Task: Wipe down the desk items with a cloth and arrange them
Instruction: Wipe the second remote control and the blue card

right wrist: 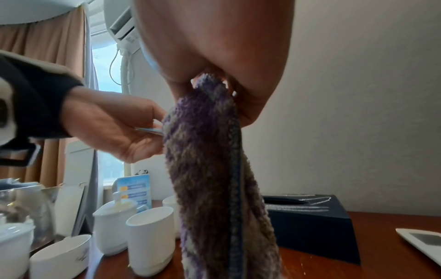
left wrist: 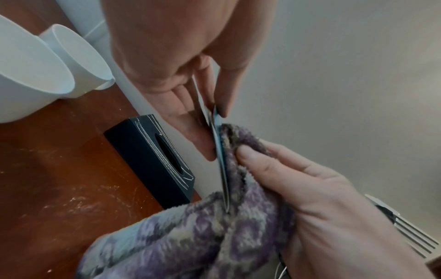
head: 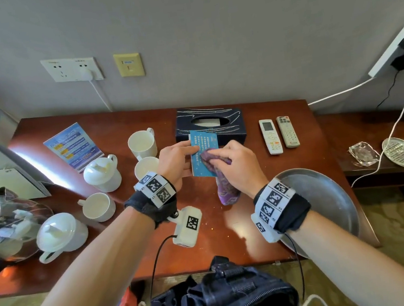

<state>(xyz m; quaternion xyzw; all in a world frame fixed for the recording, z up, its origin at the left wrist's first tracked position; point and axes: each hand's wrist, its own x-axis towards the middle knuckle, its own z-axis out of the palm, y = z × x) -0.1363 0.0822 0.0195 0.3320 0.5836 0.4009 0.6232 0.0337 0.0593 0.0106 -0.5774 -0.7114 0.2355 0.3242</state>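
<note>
A blue printed card [head: 202, 143] is held above the brown desk [head: 255, 212], in front of the dark tissue box [head: 210, 126]. My left hand [head: 178, 159] pinches the card's left edge between thumb and fingers; in the left wrist view the card [left wrist: 219, 149] shows edge-on. My right hand [head: 233, 164] grips a purple patterned cloth [head: 225, 188] and presses it onto the card's face. The cloth [right wrist: 210, 169] hangs down from that hand toward the desk. In the right wrist view the cloth hides most of the card.
White cups [head: 142, 143] and lidded pots [head: 102, 173] stand at the left, with a blue leaflet stand [head: 73, 146] and a glass kettle [head: 2, 227]. Two remotes [head: 279, 135] lie right of the tissue box. A metal tray [head: 329, 195] sits at the right front corner.
</note>
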